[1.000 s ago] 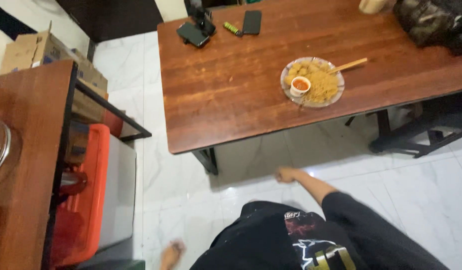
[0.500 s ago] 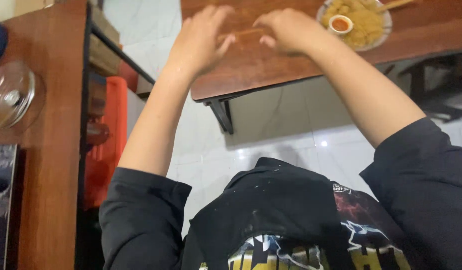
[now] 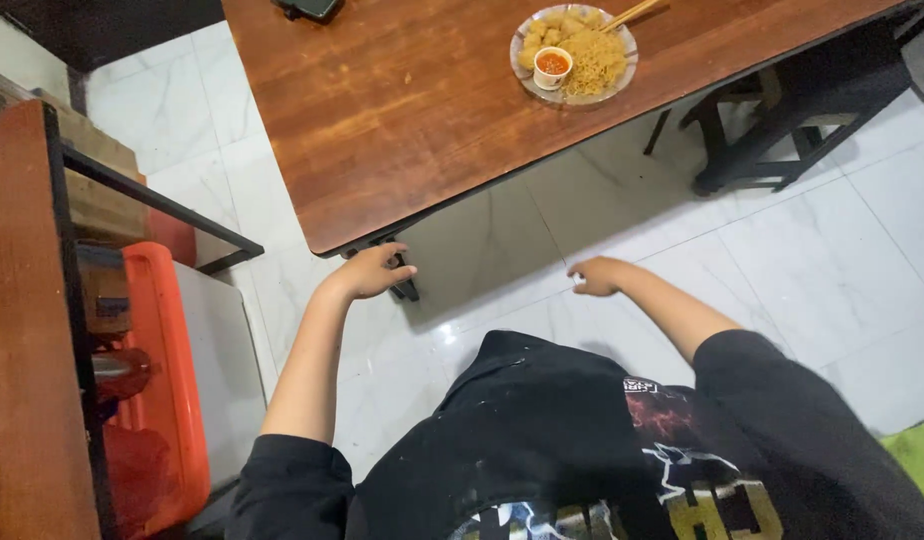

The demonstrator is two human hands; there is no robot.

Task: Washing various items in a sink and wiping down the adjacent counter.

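Nearest, the left hand (image 3: 367,272) hangs just below the near edge of the wooden surface (image 3: 402,110), fingers loosely curled on nothing. The right hand (image 3: 597,275) is out over the white floor (image 3: 832,260), also loosely curled and holding nothing. Farther off, up and to the right of both hands, sits the plate (image 3: 574,56) of noodles with chopsticks (image 3: 637,12); the right hand is nearer it

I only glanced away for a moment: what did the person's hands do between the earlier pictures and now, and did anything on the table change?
Both hands came down off the table: the left hand and right hand now hang empty below its near edge, over the white floor. Neither took hold of anything. The plate of noodles, with its sauce cup and chopsticks, lies as before.
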